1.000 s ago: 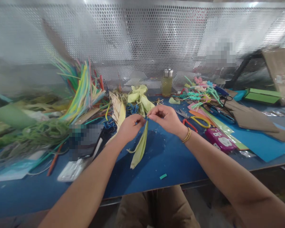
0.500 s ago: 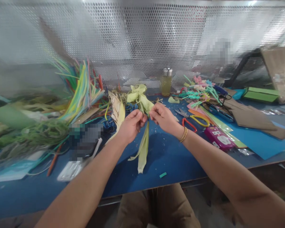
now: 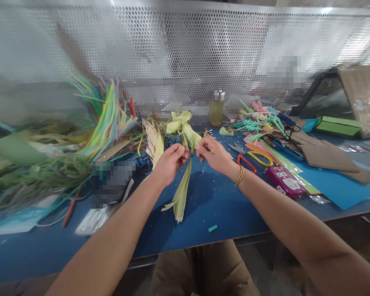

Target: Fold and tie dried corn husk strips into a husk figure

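My left hand (image 3: 169,161) and my right hand (image 3: 212,153) meet over the blue table (image 3: 216,201), both pinched on the top end of a long pale green leaf strip (image 3: 181,193) that hangs down from them to the table. A gold bracelet is on my right wrist. Just behind my hands lie crumpled pale green husk leaves (image 3: 182,127) and a cream husk (image 3: 154,142).
A bundle of coloured strips (image 3: 107,115) fans up at the left, with green fibre (image 3: 55,172) below it. A glass jar (image 3: 217,107), scissors (image 3: 249,156), a pink case (image 3: 285,181), brown paper (image 3: 327,154) and a green box (image 3: 339,125) lie to the right. A perforated metal panel (image 3: 185,53) backs the table.
My hands have shifted slightly up and away, closer together. The hanging leaf strip has swung a little under them.
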Tool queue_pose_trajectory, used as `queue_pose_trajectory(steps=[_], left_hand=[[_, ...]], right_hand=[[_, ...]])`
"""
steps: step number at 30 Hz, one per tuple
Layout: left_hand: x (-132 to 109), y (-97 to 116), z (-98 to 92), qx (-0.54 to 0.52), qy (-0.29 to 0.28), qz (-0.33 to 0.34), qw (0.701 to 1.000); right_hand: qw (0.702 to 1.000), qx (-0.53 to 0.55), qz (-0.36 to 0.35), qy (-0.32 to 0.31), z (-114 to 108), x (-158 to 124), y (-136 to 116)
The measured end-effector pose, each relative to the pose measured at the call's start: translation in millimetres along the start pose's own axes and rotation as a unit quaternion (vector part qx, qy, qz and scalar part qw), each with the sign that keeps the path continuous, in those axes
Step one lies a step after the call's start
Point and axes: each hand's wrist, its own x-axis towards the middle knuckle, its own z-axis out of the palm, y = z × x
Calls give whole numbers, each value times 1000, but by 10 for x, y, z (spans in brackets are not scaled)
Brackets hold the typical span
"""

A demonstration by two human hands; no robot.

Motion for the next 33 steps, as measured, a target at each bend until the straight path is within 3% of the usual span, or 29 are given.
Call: queue_pose_trajectory(steps=[6,9,12,15,19,22,25,27,33], left_hand=[[-7,-7,-15,-9,-1,-7,1000],[-25,21,3,-39,-5,-5,999],[-34,50,11,-54,4,-2,999],[-18,87,-8,-73,42,2,996],[13,156,-61,-92,140,72,983],[-9,188,-59,-26,139,94,985],[-63,166,7,44,88,17,995],[-87,132,59,25,75,-24,997],[-47,107,73,-95,112,-63,987]], right_hand=[[982,158,103,20,43,0,54],[967,199,160,-21,91,-27,38],[966,203,155,-37,112,-42,17],[974,193,118,30,62,-12,20],[970,140,1,197,-109,60,21],[961,21,-103,256,-202,49,-27],[947,-124,-186,232,-184,-28,-93],[936,-188,-235,180,-125,-82,-117],[916,-238,-321,26,45,-139,-76]])
